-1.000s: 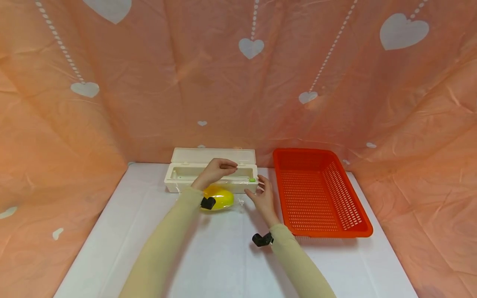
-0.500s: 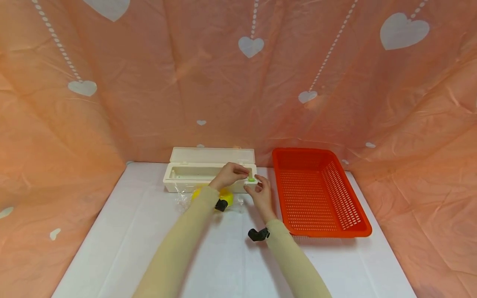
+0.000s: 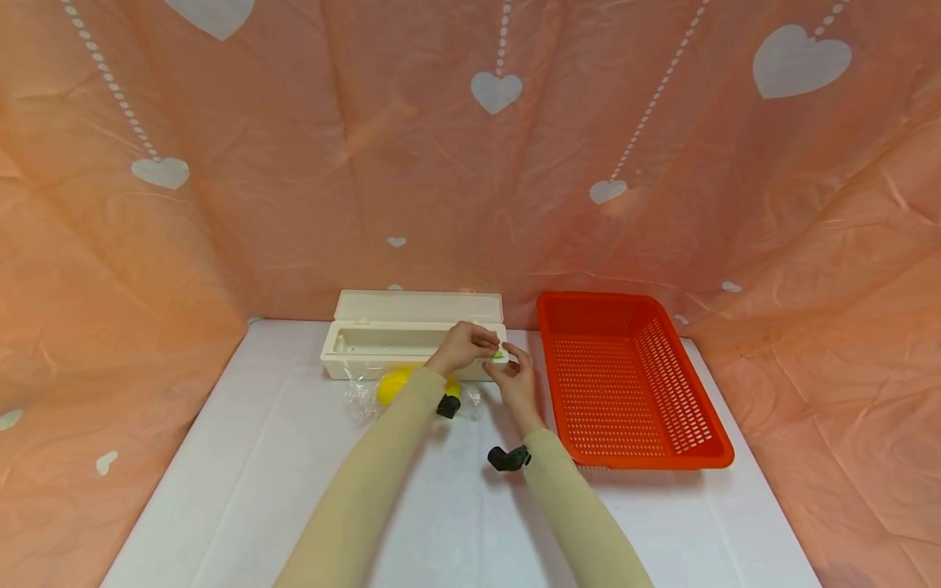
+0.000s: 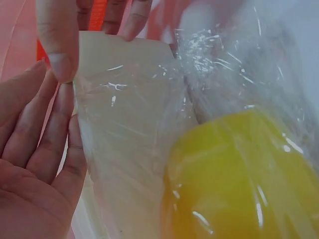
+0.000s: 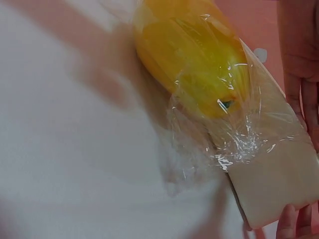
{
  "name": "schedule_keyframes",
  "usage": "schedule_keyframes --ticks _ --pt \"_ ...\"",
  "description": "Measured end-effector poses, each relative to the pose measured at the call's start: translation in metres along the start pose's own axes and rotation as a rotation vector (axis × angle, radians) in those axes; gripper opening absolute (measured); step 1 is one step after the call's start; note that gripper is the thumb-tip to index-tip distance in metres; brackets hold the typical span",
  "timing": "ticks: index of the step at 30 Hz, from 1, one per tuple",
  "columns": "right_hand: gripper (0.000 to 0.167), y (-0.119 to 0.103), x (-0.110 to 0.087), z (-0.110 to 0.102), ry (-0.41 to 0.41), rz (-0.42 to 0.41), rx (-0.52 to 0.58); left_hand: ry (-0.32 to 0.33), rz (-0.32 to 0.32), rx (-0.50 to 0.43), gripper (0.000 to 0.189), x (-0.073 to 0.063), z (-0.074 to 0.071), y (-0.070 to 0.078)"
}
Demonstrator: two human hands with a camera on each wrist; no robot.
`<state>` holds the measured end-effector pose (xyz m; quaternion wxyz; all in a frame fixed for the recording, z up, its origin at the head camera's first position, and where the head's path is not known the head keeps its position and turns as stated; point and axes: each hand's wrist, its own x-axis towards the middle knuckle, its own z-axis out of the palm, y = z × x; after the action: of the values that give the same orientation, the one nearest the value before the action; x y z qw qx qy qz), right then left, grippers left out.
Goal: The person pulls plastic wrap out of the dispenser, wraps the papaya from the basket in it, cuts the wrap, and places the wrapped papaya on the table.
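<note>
On a white counter (image 3: 243,457), to the left of the left hand (image 3: 465,345), crumpled clear film (image 3: 363,402) is spread in front of a long white box (image 3: 341,370). The box is reached over by that hand near its right end; beyond the hand, a white lid (image 3: 419,307) is swung back and the long hollow inside is exposed. Below the left hand's wrist, on the near side of the box, a yellow fruit (image 3: 393,384) is covered by the film, its middle hidden in the head view by a pale sleeve (image 3: 367,482) and a small black camera (image 3: 448,406). From the fruit, the film is drawn up across the front of the box toward the left hand. That hand's fingers are loosely extended, the tips brought to the box's edge at a green slider (image 3: 499,354), which is partly covered; whether it is pinched cannot be told. Just to the right, the box's right end is gripped by the right hand (image 3: 518,392), its thumb and fingers set around the corner. Farther right of that hand, and apart from it, a red basket (image 3: 647,462) with perforated sides is placed on the counter. Behind both hands, a peach backdrop (image 3: 367,163) is printed with white hearts.
</note>
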<state>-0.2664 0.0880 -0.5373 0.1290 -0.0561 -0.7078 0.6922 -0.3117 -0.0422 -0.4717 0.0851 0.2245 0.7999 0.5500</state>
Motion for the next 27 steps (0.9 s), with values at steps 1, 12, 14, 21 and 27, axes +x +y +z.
schedule_keyframes --ticks 1,12,14,21,27 --pt "0.05 0.0 0.0 0.0 0.003 0.002 0.0 0.005 -0.009 0.001 0.022 0.001 0.001 -0.001" --pt "0.05 -0.001 0.002 -0.003 -0.012 -0.046 0.103 0.078 -0.027 0.01 0.021 0.002 0.007 -0.005" --pt "0.051 -0.004 0.001 -0.004 -0.031 -0.069 0.137 0.084 -0.019 0.0 0.02 0.002 0.008 -0.005" --pt "0.05 -0.025 -0.006 -0.005 -0.031 -0.146 0.163 0.1 0.003 -0.003 0.02 0.003 0.009 -0.009" --pt "0.052 -0.03 -0.009 -0.005 -0.024 -0.137 0.151 0.094 0.009 0.014 0.019 0.005 0.008 -0.01"
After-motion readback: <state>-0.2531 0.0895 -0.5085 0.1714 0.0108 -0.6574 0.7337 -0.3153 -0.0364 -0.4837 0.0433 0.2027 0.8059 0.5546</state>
